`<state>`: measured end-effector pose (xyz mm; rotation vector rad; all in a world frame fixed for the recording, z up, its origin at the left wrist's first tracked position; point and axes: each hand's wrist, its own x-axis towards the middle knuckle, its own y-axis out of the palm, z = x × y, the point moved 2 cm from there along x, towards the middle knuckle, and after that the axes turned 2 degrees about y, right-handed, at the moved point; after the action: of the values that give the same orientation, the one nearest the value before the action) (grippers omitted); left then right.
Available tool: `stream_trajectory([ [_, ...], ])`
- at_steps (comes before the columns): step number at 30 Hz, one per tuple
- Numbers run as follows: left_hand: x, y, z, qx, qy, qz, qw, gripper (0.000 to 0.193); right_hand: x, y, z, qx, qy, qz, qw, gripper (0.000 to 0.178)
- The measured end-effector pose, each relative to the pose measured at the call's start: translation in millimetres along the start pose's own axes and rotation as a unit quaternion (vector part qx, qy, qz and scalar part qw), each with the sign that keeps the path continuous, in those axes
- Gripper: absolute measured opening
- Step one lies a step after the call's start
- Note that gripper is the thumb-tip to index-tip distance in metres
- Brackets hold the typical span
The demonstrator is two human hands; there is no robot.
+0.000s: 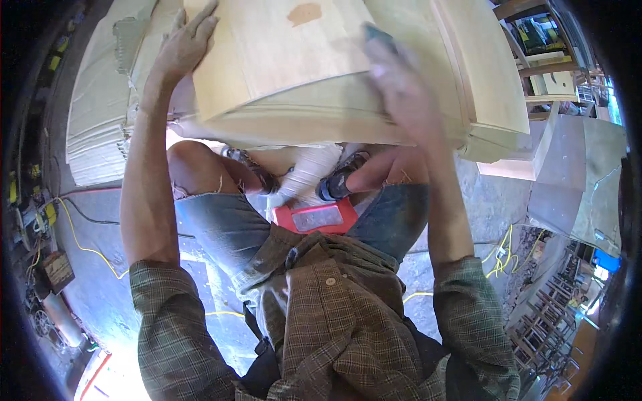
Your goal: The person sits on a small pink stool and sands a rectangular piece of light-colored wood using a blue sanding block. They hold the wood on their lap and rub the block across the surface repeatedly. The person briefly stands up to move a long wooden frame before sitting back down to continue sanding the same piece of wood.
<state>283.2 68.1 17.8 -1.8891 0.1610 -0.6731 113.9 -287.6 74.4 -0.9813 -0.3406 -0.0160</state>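
Observation:
A pale wooden panel [267, 53] with a brownish patch on its face lies flat in front of me. My left hand [182, 48] rests on its left side, fingers stretched out and holding nothing. Over the panel's right edge, my right hand [398, 77] is smeared by motion. Its fingers are closed round a dark green pad [379, 36], whose exact kind is too blurred to make out. Beneath the panel are layers of cardboard [301, 110], bent along the near edge.
Another pale board [478, 67] lies to the right of the panel. Below me, a red plastic stool [284, 219] stands between my legs. Yellow cables [87, 248] run over the grey floor. Wooden shelving [548, 67] stands at the far right, and stacked wooden frames [548, 307] lower down.

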Motion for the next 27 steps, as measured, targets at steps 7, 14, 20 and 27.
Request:
stream_trajectory([
  [7,55.2,29.6,-17.5,0.027,-0.326,-0.052,0.944,0.060,-15.1,44.9,39.5,-0.170,-0.006,-0.126,0.977,0.049],
  [14,21.5,-24.6,-77.9,0.083,-0.254,-0.020,0.963,0.058,-71.0,22.6,105.5,-0.094,-0.028,-0.013,0.995,0.045],
  [20,12.2,-21.6,-73.4,0.109,-0.243,-0.027,0.963,0.056,-57.5,13.0,86.7,-0.109,-0.026,-0.021,0.994,0.044],
  [27,9.7,-22.3,-81.8,0.083,-0.295,0.052,0.951,0.058,-9.4,35.9,50.9,-0.159,-0.114,-0.044,0.980,0.041],
])
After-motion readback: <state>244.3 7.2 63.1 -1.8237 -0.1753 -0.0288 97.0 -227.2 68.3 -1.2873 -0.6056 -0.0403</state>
